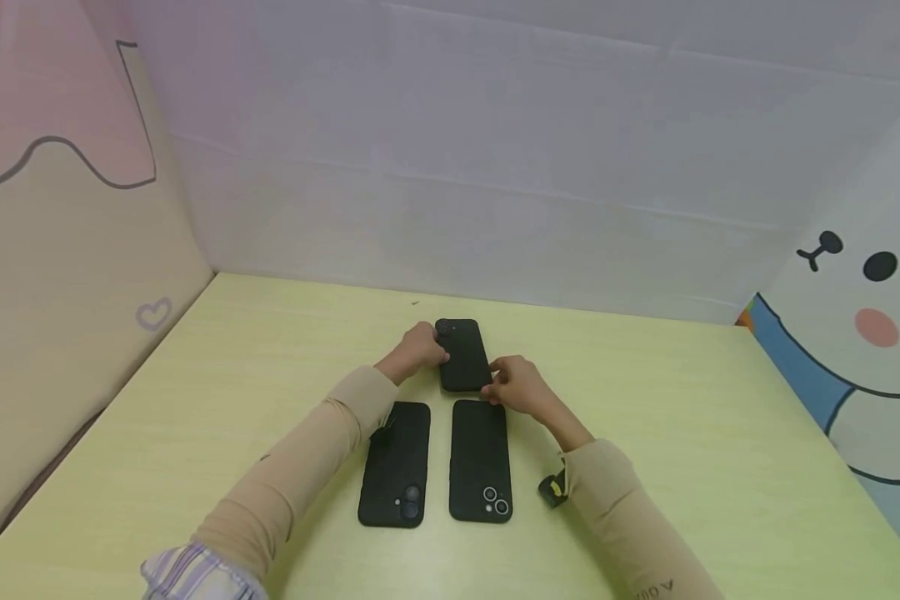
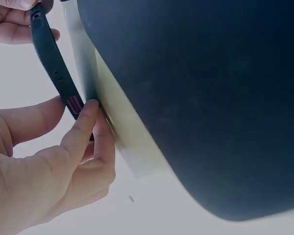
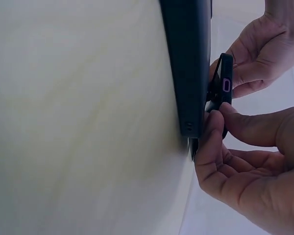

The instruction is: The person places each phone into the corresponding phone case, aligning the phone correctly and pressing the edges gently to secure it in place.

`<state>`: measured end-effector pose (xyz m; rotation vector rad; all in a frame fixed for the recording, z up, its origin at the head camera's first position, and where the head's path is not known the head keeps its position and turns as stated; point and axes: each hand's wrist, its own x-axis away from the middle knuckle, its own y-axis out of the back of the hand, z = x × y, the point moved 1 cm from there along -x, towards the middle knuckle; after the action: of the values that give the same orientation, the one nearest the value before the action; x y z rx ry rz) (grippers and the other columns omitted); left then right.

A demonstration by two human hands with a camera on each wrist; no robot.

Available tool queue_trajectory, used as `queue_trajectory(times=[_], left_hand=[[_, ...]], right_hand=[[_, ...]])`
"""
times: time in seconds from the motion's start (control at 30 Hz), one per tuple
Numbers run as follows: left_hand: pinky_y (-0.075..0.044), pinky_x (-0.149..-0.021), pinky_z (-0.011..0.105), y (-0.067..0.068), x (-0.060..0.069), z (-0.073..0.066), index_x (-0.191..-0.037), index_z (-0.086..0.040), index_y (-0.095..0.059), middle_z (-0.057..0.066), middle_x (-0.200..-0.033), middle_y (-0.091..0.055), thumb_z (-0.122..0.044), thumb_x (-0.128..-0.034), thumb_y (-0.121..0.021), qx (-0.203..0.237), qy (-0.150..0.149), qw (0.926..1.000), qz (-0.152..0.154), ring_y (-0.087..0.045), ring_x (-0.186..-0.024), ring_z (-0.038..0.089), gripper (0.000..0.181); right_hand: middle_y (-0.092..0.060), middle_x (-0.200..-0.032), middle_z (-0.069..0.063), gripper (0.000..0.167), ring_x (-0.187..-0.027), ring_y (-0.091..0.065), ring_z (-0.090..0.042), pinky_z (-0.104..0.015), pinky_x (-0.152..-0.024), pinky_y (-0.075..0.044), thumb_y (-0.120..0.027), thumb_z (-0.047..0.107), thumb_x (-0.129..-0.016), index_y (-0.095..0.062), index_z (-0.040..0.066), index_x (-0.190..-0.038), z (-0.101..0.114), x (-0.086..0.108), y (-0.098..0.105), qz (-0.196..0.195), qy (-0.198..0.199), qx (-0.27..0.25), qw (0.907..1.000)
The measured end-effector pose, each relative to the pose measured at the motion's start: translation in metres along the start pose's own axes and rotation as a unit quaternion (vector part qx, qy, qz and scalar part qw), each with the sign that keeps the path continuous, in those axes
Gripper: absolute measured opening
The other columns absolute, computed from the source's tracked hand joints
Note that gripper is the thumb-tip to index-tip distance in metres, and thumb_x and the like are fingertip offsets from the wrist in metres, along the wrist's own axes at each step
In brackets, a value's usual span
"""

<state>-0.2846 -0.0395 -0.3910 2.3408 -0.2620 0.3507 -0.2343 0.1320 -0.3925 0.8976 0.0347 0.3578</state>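
At the far middle of the table, a black phone case (image 1: 463,354) with a camera cutout at its top left is held between both hands. My left hand (image 1: 417,346) pinches its left edge; in the left wrist view that hand (image 2: 63,161) has thumb and fingers on the side, by a pinkish slot. My right hand (image 1: 517,383) pinches the lower right corner, seen closer as a right hand (image 3: 255,156) in the right wrist view. Whether a phone sits inside is unclear. Nearer lie two more black cases, a left one (image 1: 396,467) and a right one (image 1: 480,458) with silver-ringed lenses.
The pale yellow tabletop (image 1: 682,400) ends at a white wall sheet (image 1: 495,208) behind. Printed panels stand at both sides. The near left case fills much of the left wrist view as a dark surface (image 2: 210,98). A small black-and-yellow piece (image 1: 553,490) is by the right cuff.
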Motion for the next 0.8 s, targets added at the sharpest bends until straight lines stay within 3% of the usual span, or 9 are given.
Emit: queue_trajectory(times=[0.3, 0.47, 0.7, 0.8], left_hand=[[-0.035, -0.054, 0.025, -0.005, 0.004, -0.002, -0.115, 0.010, -0.049, 0.015, -0.096, -0.051, -0.002, -0.0828, -0.057, -0.017, -0.014, 0.9998, -0.003, -0.044, -0.069, 0.019, 0.035], [-0.033, -0.048, 0.024, -0.005, 0.005, -0.003, -0.117, 0.010, -0.047, 0.018, -0.100, -0.052, 0.003, -0.0783, -0.053, -0.036, -0.032, 0.9988, -0.012, -0.043, -0.064, 0.019, 0.039], [-0.038, -0.055, 0.025, -0.007, 0.012, -0.007, -0.125, 0.011, -0.044, 0.020, -0.110, -0.055, 0.003, -0.0775, -0.053, -0.068, -0.049, 0.9964, -0.017, -0.050, -0.079, 0.024, 0.049], [-0.039, -0.058, 0.026, -0.009, 0.015, -0.010, -0.122, 0.011, -0.047, 0.019, -0.106, -0.056, 0.003, -0.0774, -0.054, -0.087, -0.061, 0.9941, -0.021, -0.049, -0.078, 0.024, 0.046]], right_hand=[[-0.063, -0.071, -0.011, 0.030, -0.059, -0.055, -0.014, -0.023, -0.054, -0.042, -0.062, 0.004, -0.083, -0.055, -0.011, -0.108, 0.002, 0.001, 0.000, 0.009, 0.007, 0.047, 0.9989], [-0.055, -0.070, -0.008, 0.021, -0.059, -0.048, -0.015, -0.024, -0.052, -0.039, -0.063, 0.006, -0.083, -0.055, -0.008, -0.097, 0.005, 0.001, -0.003, 0.008, 0.032, 0.090, 0.9954], [-0.047, -0.063, -0.003, 0.015, -0.055, -0.045, -0.013, -0.022, -0.049, -0.034, -0.063, 0.008, -0.084, -0.051, -0.002, -0.083, 0.007, 0.001, -0.005, 0.017, 0.051, 0.122, 0.9910], [-0.049, -0.062, -0.003, 0.015, -0.054, -0.046, -0.013, -0.022, -0.048, -0.035, -0.063, 0.007, -0.083, -0.051, -0.001, -0.083, 0.009, 0.002, -0.005, 0.016, 0.052, 0.130, 0.9900]])
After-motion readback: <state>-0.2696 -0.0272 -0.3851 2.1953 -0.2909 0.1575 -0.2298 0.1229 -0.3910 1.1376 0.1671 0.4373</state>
